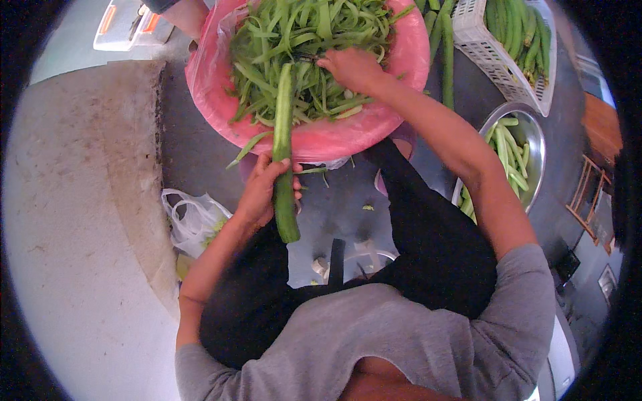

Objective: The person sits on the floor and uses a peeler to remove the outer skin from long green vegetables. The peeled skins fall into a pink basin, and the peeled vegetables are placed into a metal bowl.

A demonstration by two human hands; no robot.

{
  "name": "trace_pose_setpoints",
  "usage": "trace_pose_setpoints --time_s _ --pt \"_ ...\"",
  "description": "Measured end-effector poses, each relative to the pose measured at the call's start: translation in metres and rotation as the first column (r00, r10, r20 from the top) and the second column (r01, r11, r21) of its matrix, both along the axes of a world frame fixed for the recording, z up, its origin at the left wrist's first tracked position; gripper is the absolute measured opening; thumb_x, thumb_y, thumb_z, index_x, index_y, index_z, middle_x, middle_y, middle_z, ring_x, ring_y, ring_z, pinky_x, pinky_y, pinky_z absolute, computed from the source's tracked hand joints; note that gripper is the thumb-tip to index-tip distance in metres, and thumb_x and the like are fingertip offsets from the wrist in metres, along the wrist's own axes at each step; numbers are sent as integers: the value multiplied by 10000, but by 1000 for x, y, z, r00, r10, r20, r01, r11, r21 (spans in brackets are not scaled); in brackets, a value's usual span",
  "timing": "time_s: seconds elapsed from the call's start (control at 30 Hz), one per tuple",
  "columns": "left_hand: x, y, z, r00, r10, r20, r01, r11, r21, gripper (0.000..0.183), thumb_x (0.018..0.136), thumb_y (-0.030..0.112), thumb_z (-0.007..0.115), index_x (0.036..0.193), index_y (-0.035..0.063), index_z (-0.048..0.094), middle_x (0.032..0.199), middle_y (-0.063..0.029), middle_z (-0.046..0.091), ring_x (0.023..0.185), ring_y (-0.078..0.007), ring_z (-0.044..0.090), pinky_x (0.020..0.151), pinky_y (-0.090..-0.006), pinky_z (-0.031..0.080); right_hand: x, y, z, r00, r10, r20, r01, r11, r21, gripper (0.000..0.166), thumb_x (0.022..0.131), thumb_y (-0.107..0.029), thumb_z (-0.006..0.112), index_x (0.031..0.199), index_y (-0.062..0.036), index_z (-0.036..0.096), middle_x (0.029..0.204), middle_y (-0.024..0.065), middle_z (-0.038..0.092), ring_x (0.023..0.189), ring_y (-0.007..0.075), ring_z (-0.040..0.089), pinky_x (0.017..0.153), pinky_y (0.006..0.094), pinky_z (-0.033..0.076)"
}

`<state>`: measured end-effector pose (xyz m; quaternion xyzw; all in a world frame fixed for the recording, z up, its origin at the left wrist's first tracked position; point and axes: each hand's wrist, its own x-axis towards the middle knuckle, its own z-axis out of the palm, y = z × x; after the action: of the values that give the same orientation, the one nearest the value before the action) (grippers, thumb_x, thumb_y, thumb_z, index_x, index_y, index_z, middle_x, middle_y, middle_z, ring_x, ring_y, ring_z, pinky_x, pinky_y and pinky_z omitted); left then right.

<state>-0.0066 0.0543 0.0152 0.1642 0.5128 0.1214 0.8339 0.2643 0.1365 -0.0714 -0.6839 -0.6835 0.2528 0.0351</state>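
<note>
My left hand grips the lower part of a long green gourd, which looks like a cucumber or a luffa. Its upper length is paler and stripped of skin; the end below my hand is still dark green. The far tip reaches over a pink basin lined with clear plastic. My right hand is closed on a small dark tool, apparently a vegetable peeler, just beyond that tip. Below it, a heap of green peelings fills the basin. The peeler's handle is mostly hidden in my fingers.
Whole green gourds fill a white plastic crate at upper right; others lie beside it. Pale peeled pieces sit in a steel bowl. At left are a white plastic bag and a board. Another person's limb shows at top left.
</note>
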Motion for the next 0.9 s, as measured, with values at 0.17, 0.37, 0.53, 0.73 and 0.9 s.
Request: trace_pose_setpoints --time_s 0.17,0.37,0.53,0.73,0.9 --pt "-7 0 3 996 82 20 -81 996 -32 260 896 195 500 1088 80 365 919 -97 568 686 -182 578 579 -341 535 -28 -34 26 990 49 -136 -59 996 -69 412 934 -450 391 942 -74 558 766 192 622 749 400 609 643 529 476" --pt "0 3 -1 995 67 71 -59 993 -103 327 909 271 459 1157 71 388 922 -105 568 683 -192 581 621 -361 534 -6 -13 -14 997 67 33 -67 998 11 423 931 -446 400 944 -53 555 787 198 616 793 391 607 680 496 478" --pt "-22 3 -8 977 60 203 -2 961 -276 378 906 305 453 1197 74 382 877 -99 574 611 -191 568 587 -365 523 -20 -37 43 978 -51 -202 23 990 -141 398 940 -394 400 907 -56 608 885 188 637 824 392 614 715 517 475" --pt "2 4 8 997 -4 74 -1 998 70 341 849 166 551 1136 77 390 814 -80 556 574 -158 546 507 -309 502 -61 -96 81 930 172 -323 -206 976 -72 341 926 -367 390 1017 -99 581 984 166 627 897 352 615 735 518 485" --pt "2 5 11 996 10 84 -16 998 65 304 842 147 557 1083 72 387 822 -79 549 594 -154 551 510 -304 506 4 -17 -11 999 46 -19 -46 999 -1 373 929 -386 405 907 -70 601 832 200 633 814 377 621 718 534 485"
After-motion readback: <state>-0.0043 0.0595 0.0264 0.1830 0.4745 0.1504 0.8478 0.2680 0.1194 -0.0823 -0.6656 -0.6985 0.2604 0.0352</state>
